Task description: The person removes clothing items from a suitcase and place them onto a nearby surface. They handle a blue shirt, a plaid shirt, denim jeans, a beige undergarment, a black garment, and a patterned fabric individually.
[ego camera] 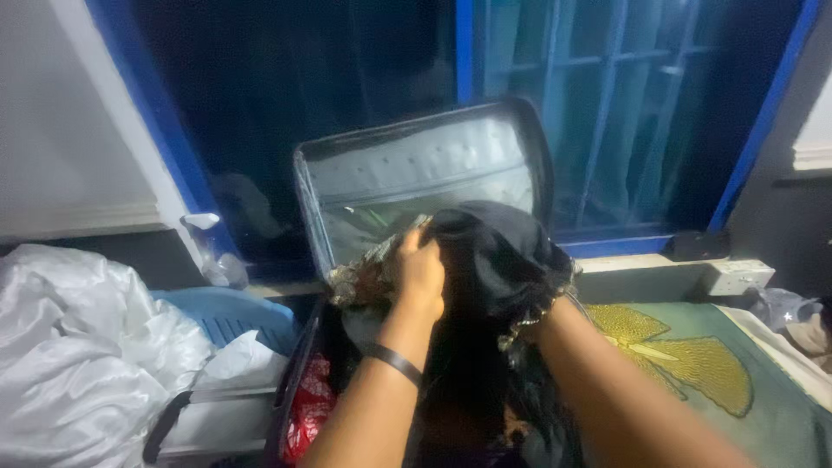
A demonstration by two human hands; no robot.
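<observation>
My left hand (421, 276) grips the top of a black garment (498, 260) with a patterned, frilled edge, held up over an open suitcase (416, 178). A dark band sits on that wrist. My right forearm runs up from the lower right, and the right hand is buried inside the black cloth, so its fingers are hidden. The suitcase lid stands upright with a grey quilted lining. Something red (310, 407) lies in the suitcase's left side below the garment.
A white crumpled sheet or bag (78, 347) fills the left. A blue plastic item (234, 314) sits behind it. To the right lies a green cloth with a yellow pattern (693, 364). Dark windows with blue frames (763, 121) stand behind.
</observation>
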